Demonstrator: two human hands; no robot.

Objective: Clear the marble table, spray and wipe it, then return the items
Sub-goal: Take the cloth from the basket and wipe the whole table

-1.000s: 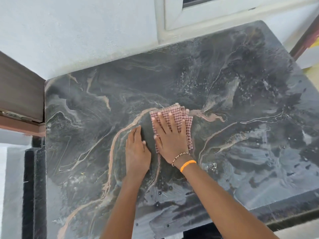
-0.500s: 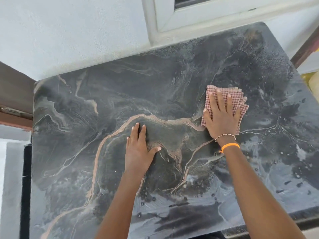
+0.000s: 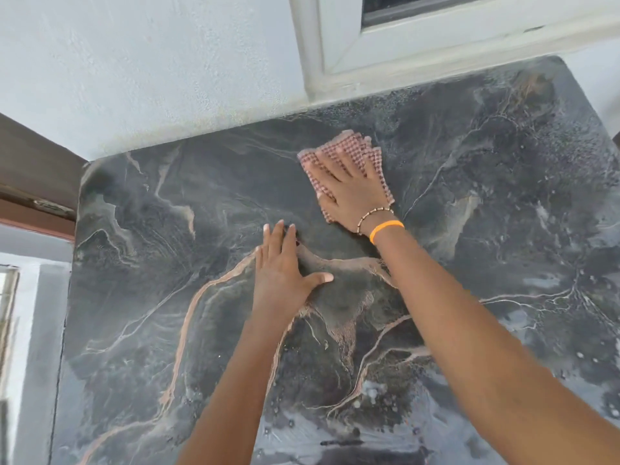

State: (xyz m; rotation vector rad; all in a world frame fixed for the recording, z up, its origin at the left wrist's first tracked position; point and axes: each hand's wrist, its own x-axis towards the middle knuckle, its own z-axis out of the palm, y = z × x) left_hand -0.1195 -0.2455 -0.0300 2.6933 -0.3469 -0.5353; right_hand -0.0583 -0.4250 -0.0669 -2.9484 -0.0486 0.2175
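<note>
The dark marble table [image 3: 151, 297] with orange and white veins fills the view and carries wet streaks and droplets. My right hand [image 3: 352, 189] lies flat, fingers spread, pressing a folded red-and-white checked cloth [image 3: 349, 144] onto the far middle of the top. That wrist wears an orange band and a bead bracelet. My left hand [image 3: 285, 273] rests palm down on the bare marble nearer to me, holding nothing.
A white wall [image 3: 151, 68] and a white window frame [image 3: 436, 45] run along the table's far edge. A brown wooden piece [image 3: 30, 182] sits by the far left corner. Spray droplets dot the right and near parts of the marble.
My right hand has slid the cloth from the right-middle of the table leftward and toward the far edge. My left hand stays planted in about the same spot.
</note>
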